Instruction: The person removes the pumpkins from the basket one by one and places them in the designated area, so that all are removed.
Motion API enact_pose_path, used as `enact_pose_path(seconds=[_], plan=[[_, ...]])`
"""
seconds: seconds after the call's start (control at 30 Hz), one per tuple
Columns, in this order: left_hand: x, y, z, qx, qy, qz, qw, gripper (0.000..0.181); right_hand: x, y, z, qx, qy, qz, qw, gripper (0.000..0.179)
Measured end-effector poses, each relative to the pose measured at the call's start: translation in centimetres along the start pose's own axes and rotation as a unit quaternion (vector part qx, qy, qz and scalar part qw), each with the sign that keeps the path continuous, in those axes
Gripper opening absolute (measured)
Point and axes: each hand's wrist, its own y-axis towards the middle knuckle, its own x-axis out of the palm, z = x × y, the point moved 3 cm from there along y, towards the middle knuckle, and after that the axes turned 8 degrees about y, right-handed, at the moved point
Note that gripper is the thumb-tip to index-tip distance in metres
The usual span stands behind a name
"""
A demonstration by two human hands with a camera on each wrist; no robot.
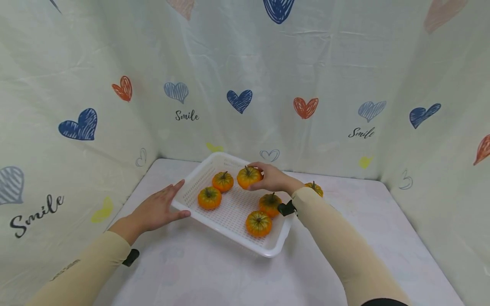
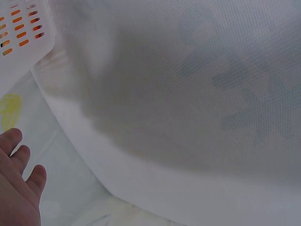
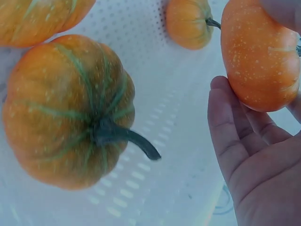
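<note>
My right hand (image 1: 272, 177) grips a small orange pumpkin (image 1: 249, 177) at the far side of a white plastic basket (image 1: 226, 227). In the right wrist view, that pumpkin (image 3: 261, 56) sits between the thumb and the curled fingers (image 3: 223, 127). Several more pumpkins lie in the basket: a pair at its left, one of them a rounded pumpkin (image 1: 209, 198), and a pair at its right, including a front pumpkin (image 1: 258, 224). At the basket's left end is my left hand (image 1: 158, 208), thumb and fingers spread beside the rim; whether it touches is unclear.
Another pumpkin (image 1: 314, 188) lies on the white tabletop (image 1: 363, 212) to the right of the basket, partly hidden by my right forearm. A pale curtain (image 1: 214, 55) printed with hearts closes off the back and both sides.
</note>
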Motion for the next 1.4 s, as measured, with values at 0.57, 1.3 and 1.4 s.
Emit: enact_pose_path(seconds=[0.57,1.3,1.4], plan=[[0.1,-0.1,0.0,-0.007,-0.006,-0.007,0.9999,0.117,-5.1,-4.6,1.5,-0.017,0.037,0.053,0.9977,0.081],[-0.5,-0.1,0.1,0.011,-0.008,-0.008,0.9999,0.114,-11.8,-13.9,10.7,0.079,0.049,0.161,0.9827,0.091],[-0.4,0.0,0.0,0.011,-0.008,-0.007,0.9999,0.114,-11.9,-14.7,12.5,0.098,0.060,0.168,0.9790,0.096]])
